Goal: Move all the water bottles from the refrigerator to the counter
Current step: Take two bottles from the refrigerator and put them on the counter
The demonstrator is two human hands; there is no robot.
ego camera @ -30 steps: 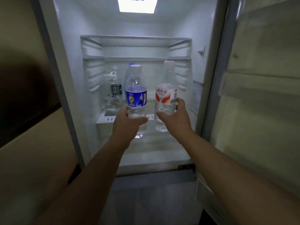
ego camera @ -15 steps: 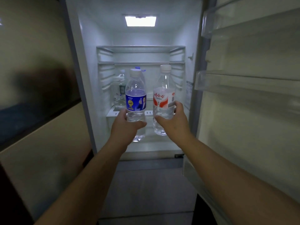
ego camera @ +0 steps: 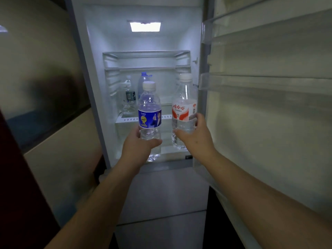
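The refrigerator (ego camera: pixel 100 87) stands open and lit in front of me. My left hand (ego camera: pixel 139 147) grips a clear water bottle with a blue label (ego camera: pixel 149 115), held upright in front of the opening. My right hand (ego camera: pixel 195 139) grips a clear water bottle with a red and white label (ego camera: pixel 184 110), also upright, beside the first. Deeper inside, on the shelf (ego camera: pixel 125 119), stand a clear bottle with a dark label (ego camera: pixel 129 98) at the left and a blue-capped bottle (ego camera: pixel 143 81), partly hidden behind the one in my left hand.
The open fridge door (ego camera: pixel 269 123) fills the right side, with empty door racks (ego camera: pixel 251 83). A beige wall or cabinet panel (ego camera: pixel 45 105) stands close on the left. Closed lower fridge drawers (ego camera: pixel 161 191) sit below the opening.
Both hands have drawn back out of the fridge with their bottles. The view has pulled away, so the compartment looks smaller and the two bottles left on the shelf show more.
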